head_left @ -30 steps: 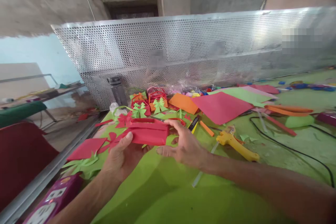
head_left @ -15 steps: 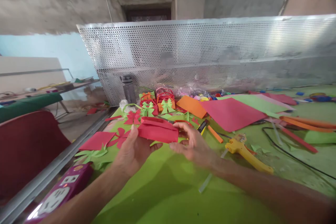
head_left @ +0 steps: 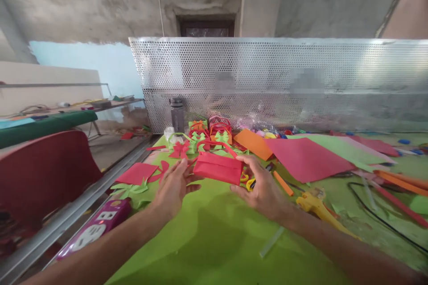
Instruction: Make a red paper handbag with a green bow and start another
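Observation:
A small red handbag (head_left: 218,168) of folded sheet material, with a strap handle arching over its top, is between my two hands above the green tabletop. My left hand (head_left: 172,185) closes at its left end, thumb up and fingers partly behind. My right hand (head_left: 262,187) grips the right end, index finger near the top corner and thumb at the lower one. Scissors with yellow handles (head_left: 250,183) lie behind my right fingers, partly hidden. A yellow glue gun (head_left: 317,207) lies right of my right hand, and a clear glue stick (head_left: 271,241) lies in front of it.
Finished-looking little bags with green bows (head_left: 221,137) stand at the back by a grey bottle (head_left: 177,115). Red sheets (head_left: 310,158) and an orange sheet (head_left: 254,144) lie behind right. A purple box (head_left: 95,229) sits at the left edge; a black cord (head_left: 377,209) runs right.
The view has shifted left and up, so the scene sits further right and lower. The handbag has turned in my hands, and its strap handle now shows above it.

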Demonstrator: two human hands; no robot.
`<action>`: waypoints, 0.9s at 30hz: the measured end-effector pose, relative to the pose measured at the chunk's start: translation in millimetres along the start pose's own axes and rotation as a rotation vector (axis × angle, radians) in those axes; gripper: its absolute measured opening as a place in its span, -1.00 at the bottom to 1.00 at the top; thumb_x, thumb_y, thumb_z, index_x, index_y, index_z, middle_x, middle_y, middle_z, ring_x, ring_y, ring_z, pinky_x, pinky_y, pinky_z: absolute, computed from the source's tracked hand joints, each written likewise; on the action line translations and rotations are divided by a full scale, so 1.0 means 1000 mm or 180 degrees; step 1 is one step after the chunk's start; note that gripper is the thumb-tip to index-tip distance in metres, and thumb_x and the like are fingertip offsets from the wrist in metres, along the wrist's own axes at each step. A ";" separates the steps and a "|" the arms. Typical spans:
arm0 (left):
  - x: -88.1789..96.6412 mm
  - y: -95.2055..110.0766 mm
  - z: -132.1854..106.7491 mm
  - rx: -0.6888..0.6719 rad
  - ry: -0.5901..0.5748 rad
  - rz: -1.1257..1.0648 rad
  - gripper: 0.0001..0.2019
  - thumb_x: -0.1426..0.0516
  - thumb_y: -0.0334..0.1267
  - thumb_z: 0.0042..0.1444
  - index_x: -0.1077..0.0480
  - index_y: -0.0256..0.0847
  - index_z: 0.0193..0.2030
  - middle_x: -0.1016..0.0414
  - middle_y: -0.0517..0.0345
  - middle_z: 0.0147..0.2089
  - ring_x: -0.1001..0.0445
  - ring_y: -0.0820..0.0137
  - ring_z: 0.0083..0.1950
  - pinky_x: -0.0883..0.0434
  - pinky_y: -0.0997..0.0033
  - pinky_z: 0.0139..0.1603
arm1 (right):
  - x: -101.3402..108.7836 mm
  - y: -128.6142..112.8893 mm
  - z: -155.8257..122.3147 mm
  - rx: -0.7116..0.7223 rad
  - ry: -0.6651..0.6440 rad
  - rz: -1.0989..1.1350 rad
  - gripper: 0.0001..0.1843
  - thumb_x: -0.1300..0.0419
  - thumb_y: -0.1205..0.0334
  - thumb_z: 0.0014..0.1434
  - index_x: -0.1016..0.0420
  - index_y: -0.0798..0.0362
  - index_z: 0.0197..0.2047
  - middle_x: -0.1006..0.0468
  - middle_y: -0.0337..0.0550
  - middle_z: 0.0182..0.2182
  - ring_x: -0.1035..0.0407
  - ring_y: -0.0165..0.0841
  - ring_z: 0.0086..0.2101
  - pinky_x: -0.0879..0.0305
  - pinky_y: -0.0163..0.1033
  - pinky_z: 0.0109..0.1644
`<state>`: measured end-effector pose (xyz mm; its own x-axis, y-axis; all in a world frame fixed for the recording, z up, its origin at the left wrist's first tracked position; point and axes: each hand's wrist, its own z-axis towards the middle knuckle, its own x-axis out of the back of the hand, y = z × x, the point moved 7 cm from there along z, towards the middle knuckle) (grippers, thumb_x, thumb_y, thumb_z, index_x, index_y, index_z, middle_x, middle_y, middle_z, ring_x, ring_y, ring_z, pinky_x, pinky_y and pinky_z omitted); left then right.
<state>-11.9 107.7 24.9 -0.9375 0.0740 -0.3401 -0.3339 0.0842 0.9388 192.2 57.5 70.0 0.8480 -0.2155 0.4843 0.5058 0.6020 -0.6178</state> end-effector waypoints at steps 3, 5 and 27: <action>0.013 0.004 -0.002 -0.0168 0.0100 0.0191 -0.84 -0.19 -0.18 0.12 -0.32 -0.18 -0.28 -0.53 0.10 -0.20 -0.54 0.27 -0.25 -0.47 0.32 -0.36 | -0.003 -0.006 -0.003 0.0783 0.0131 -0.0876 -0.41 -0.22 0.28 0.03 -0.15 0.04 0.12 -0.39 0.12 -0.01 -0.32 -0.04 0.03 -0.34 0.07 0.04; 0.017 0.001 -0.004 -0.0193 0.0044 0.0322 -0.78 -0.26 -0.15 0.03 -0.34 -0.19 -0.31 -0.52 0.12 -0.21 -0.54 0.27 -0.23 -0.47 0.35 -0.37 | -0.008 -0.003 -0.005 0.0969 0.0122 -0.1139 -0.40 -0.19 0.28 0.06 -0.10 0.05 0.16 -0.38 0.15 -0.01 -0.32 -0.03 0.03 -0.37 0.06 0.02; 0.017 -0.003 -0.012 -0.0371 -0.0016 0.0692 -0.79 -0.32 -0.22 -0.16 -0.41 -0.25 -0.46 -0.50 0.16 -0.47 -0.51 0.36 -0.39 -0.44 0.44 -0.43 | -0.021 -0.010 -0.016 0.1372 -0.0054 -0.1775 -0.38 -0.14 0.37 0.10 -0.06 0.11 0.22 -0.39 0.18 0.03 -0.34 -0.07 0.04 -0.42 -0.03 -0.02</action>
<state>-27.7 96.4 17.1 -0.9881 0.0829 -0.1292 -0.1336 -0.0495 0.9898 171.6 43.9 56.5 0.4761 -0.5706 0.6691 0.7535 0.6570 0.0242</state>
